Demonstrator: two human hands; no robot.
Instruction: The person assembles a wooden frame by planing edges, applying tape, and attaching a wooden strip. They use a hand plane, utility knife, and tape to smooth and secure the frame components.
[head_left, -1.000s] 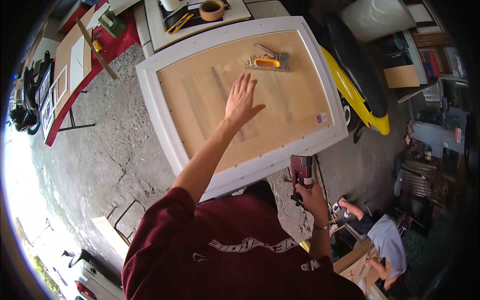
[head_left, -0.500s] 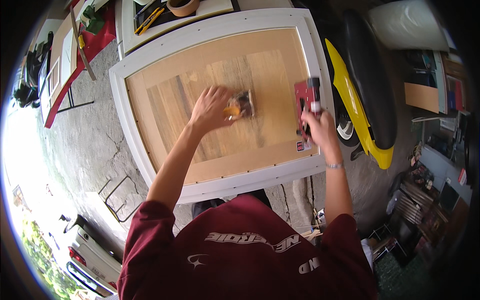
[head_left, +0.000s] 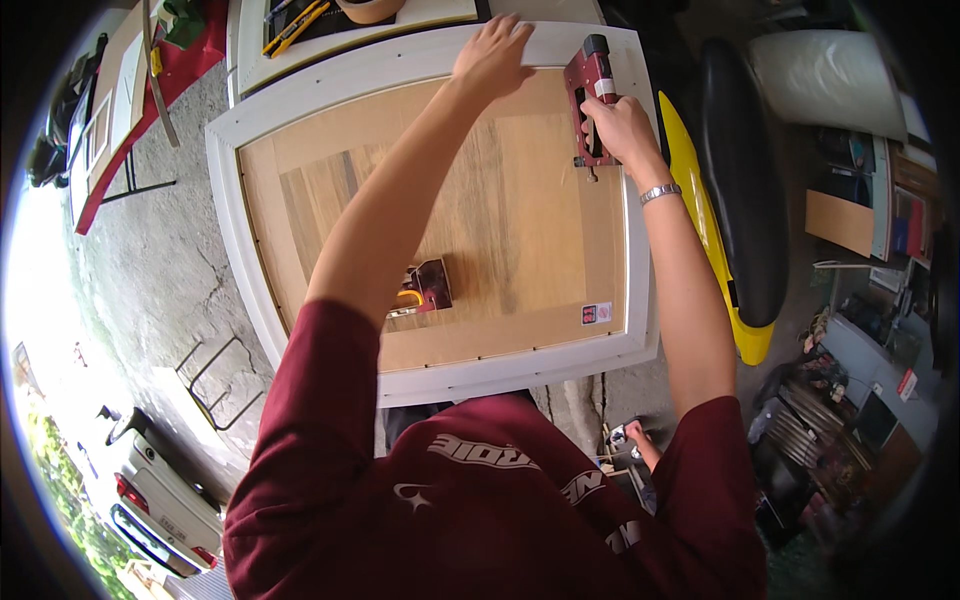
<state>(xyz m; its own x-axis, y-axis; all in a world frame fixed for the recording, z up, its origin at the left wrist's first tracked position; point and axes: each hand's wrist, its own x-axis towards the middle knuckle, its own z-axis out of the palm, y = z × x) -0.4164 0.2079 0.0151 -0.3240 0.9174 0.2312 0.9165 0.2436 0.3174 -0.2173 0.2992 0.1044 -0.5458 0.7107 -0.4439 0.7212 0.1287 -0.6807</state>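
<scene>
Clearly, the board (head_left: 545, 200) bears a label (head_left: 597, 314); the maroon shirt (head_left: 480, 530), white lettering (head_left: 495, 455).

On my feed: both arms reach forward. Left arm (head_left: 390, 205) slants inward, elbow nearly straight. Left hand (head_left: 491, 62) back-up, fingers extended, thumb spread rightward. Right arm (head_left: 692, 290) angles leftward toward the wrist (head_left: 652, 178). I note right hand (head_left: 624, 128) slightly nearer the body, fingers curled, gripping.

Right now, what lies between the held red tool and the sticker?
The head view shows only bare brown board between the red tool and the sticker.
</scene>
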